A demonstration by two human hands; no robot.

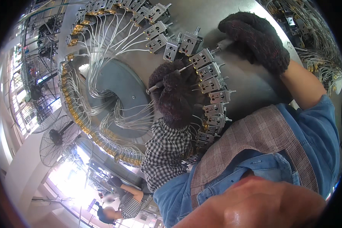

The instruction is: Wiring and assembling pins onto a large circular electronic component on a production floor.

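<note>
Both my hands wear dark knitted gloves. My left hand [174, 91], below a checkered sleeve, is closed around a slim screwdriver-like tool [186, 67]. Its thin shaft points at the side of a metal block [201, 59] in the ring, and its other end sticks out left of my fingers. Across that block, my right hand [256, 41] is closed around a greyish cylindrical piece [225, 45] that lines up with the block's outer side. The glove covers most of this piece. More metal blocks [209, 71] with round holes and protruding pins sit beside it.
A round machine plate [119, 81] carries bundles of white wires [98, 72] running to brass-coloured fittings [79, 123] around its rim. Loose cables [315, 45] hang at the upper right. Fans [57, 136] stand at left. Another person [131, 203] is at the lower left.
</note>
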